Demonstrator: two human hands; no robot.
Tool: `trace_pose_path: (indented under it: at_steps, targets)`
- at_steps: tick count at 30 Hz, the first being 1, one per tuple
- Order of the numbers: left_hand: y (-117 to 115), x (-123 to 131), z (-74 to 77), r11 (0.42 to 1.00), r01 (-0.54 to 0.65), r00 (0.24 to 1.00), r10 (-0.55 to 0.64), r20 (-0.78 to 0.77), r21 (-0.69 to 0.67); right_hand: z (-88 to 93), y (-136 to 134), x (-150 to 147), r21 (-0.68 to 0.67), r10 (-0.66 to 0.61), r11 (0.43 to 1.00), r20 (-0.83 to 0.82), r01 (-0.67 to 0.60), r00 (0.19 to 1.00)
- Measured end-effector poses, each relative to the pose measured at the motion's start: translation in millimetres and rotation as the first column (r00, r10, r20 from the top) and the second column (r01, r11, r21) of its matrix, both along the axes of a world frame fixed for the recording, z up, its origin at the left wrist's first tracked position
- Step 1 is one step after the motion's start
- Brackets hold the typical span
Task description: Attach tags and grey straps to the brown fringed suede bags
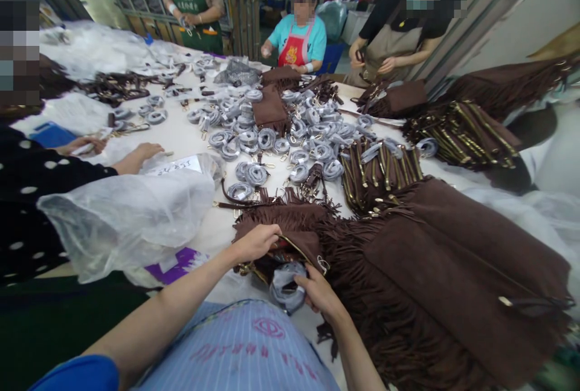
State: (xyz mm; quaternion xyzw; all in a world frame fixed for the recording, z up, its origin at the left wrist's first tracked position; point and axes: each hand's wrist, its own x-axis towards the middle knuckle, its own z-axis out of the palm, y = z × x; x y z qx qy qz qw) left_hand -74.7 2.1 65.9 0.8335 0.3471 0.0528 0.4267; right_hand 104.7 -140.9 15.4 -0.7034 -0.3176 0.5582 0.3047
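Brown and fringed, one bag [304, 241] lies at lower centre of the head view, its mouth between your left hand [257, 243], pinching the zippered rim [298, 246], and your right hand [321, 291], gripping one plastic-wrapped coil [285, 291]. Three people [296, 40] show along the top, a fourth person [31, 197] at left.

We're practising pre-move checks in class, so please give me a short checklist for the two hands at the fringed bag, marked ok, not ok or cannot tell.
1. Left hand grips the fringed bag by its edge: ok.
2. Bag mouth open: ok.
3. Right hand holds the wrapped coil: ok.
4. Coil fully inside: not ok, much of it shows at the opening.
5. Bag's contents identified: cannot tell, mostly hidden.
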Motion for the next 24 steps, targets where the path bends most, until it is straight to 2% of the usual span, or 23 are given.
trace_pose_path:
  at_steps: [3, 7, 11, 13, 15, 16, 18, 19, 20, 22, 24]
  targets:
    - [-8.8, -3.1, 1.3, 0.996, 0.022, 1.000, -0.021, 0.013, -0.082, -8.3, 4.4, -1.7, -0.069, -0.161, 0.985, -0.090, 0.155, 0.983]
    - [-17.4, -3.2, 6.7, 0.974, 0.066, 0.995, -0.049, 0.085, -0.218, -15.1, 12.0, -16.3, -0.042, -0.396, 0.918, -0.184, 0.395, 0.900]
    - [-14.9, -6.6, 7.5, 0.935, 0.029, 0.985, 0.035, 0.171, -0.354, -14.0, 17.8, -38.6, -0.050, -0.444, 0.892, -0.274, 0.449, 0.853]
    - [-12.1, -10.6, 0.8, 0.897, -0.005, 0.978, 0.096, 0.185, -0.441, -8.2, 20.6, -44.7, 0.018, -0.441, 0.882, -0.323, 0.471, 0.837]
    - [-10.4, -15.2, -10.2, 0.821, -0.046, 0.966, 0.182, 0.184, -0.569, 1.2, 23.0, -44.4, 0.182, -0.324, 0.898, -0.341, 0.400, 0.882]
    - [-9.7, -17.7, -16.0, 0.765, -0.073, 0.951, 0.246, 0.186, -0.640, 6.8, 23.6, -41.6, 0.285, -0.220, 0.907, -0.306, 0.310, 0.926]
    - [-7.4, -23.5, -24.7, 0.631, -0.113, 0.899, 0.395, 0.191, -0.768, 18.4, 22.8, -31.1, 0.451, 0.034, 0.892, -0.140, 0.033, 0.989]
    - [-5.3, -27.0, -26.4, 0.564, -0.117, 0.869, 0.456, 0.190, -0.818, 23.7, 21.4, -23.6, 0.483, 0.134, 0.871, -0.052, -0.092, 0.990]
    - [-2.3, -30.8, -26.1, 0.507, -0.111, 0.845, 0.500, 0.188, -0.855, 28.3, 19.6, -14.7, 0.491, 0.179, 0.856, 0.010, -0.160, 0.984]
    - [5.4, -38.9, -20.1, 0.429, -0.076, 0.823, 0.537, 0.186, -0.900, 35.2, 15.6, 5.2, 0.470, 0.111, 0.874, 0.054, -0.124, 0.992]
    - [13.8, -45.9, -10.7, 0.383, -0.027, 0.829, 0.524, 0.193, -0.924, 39.7, 12.4, 24.1, 0.443, -0.047, 0.896, 0.081, 0.006, 0.996]
